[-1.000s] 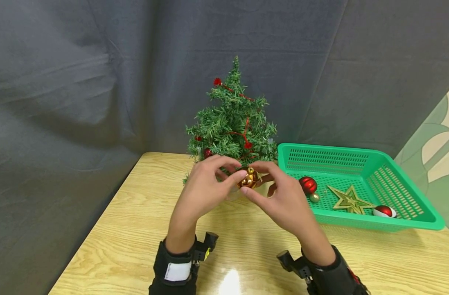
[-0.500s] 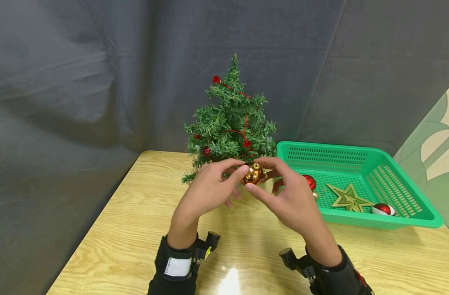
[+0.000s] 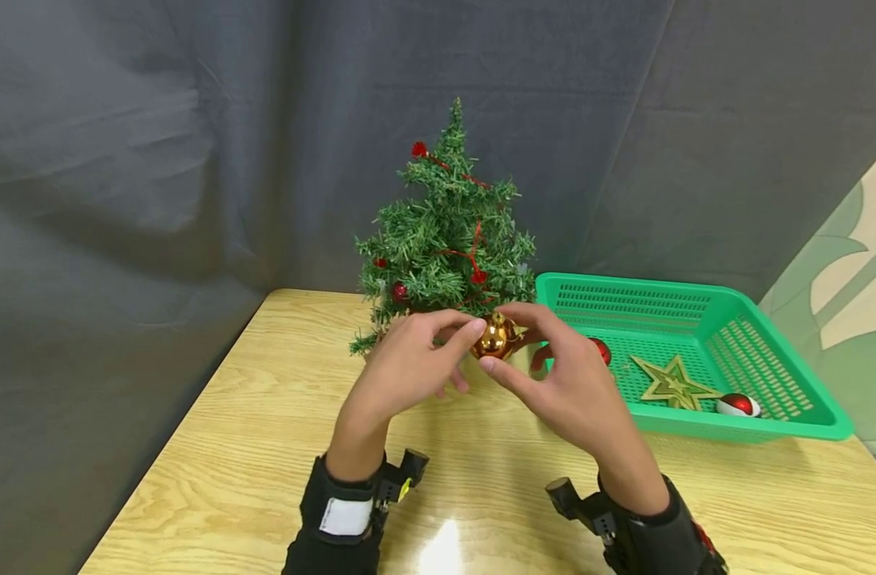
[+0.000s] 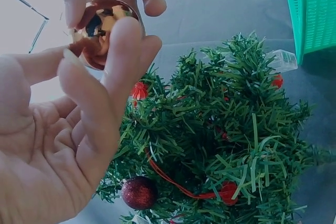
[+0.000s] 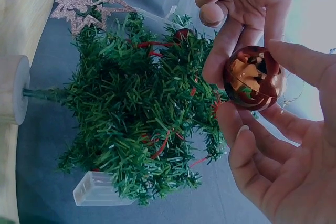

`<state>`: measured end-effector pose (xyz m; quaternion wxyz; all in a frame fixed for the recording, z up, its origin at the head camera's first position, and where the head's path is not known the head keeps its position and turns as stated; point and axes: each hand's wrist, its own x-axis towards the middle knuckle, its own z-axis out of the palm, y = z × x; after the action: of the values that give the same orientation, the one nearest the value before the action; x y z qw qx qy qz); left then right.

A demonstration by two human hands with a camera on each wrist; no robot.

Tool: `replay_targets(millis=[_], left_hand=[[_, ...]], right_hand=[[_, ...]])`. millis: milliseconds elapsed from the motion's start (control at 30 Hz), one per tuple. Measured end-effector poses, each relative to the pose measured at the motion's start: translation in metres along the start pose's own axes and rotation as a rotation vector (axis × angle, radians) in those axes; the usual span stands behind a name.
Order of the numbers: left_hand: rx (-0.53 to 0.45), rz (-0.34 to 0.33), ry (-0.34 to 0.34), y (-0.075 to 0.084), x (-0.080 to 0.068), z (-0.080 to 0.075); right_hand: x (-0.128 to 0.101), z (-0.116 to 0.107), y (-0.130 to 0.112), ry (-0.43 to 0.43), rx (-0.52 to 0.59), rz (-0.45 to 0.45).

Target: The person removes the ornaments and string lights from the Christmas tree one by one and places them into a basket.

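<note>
2 hands meet: our left hand (image 3: 409,363) and right hand (image 3: 563,383) both pinch the gold bauble (image 3: 493,338) before the small Christmas tree (image 3: 448,239).

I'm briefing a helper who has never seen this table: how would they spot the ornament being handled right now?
Find the small green tree at the table's far edge, left of the green basket. In front of it, the left hand and right hand pinch the gold ball between fingertips. It is the only shiny gold bauble; those in the basket are red.
</note>
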<state>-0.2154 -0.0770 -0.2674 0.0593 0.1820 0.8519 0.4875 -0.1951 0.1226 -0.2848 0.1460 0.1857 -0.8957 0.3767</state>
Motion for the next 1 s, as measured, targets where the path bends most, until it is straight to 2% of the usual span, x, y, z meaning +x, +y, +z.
replay_targets(millis=[233, 433, 567, 700, 867, 1000], left_hand=[[0.094, 0.010, -0.003, 0.001, -0.001, 0.000], [0.075, 0.044, -0.001, 0.001, -0.003, -0.002], [0.051, 0.050, 0.019, 0.001, -0.004, -0.003], [0.028, 0.061, 0.060, 0.000, -0.006, -0.005], [0.026, 0.091, 0.091, -0.002, -0.007, -0.007], [0.019, 0.123, 0.104, -0.002, -0.007, -0.008]], right_hand=[[0.000, -0.008, 0.007, 0.031, -0.003, -0.017], [0.002, -0.019, 0.014, 0.040, 0.001, 0.008], [0.005, -0.032, 0.026, 0.047, -0.051, 0.089], [0.008, -0.046, 0.049, 0.026, -0.134, 0.186], [0.006, -0.062, 0.077, -0.012, -0.268, 0.280], [0.003, -0.072, 0.093, -0.027, -0.334, 0.339]])
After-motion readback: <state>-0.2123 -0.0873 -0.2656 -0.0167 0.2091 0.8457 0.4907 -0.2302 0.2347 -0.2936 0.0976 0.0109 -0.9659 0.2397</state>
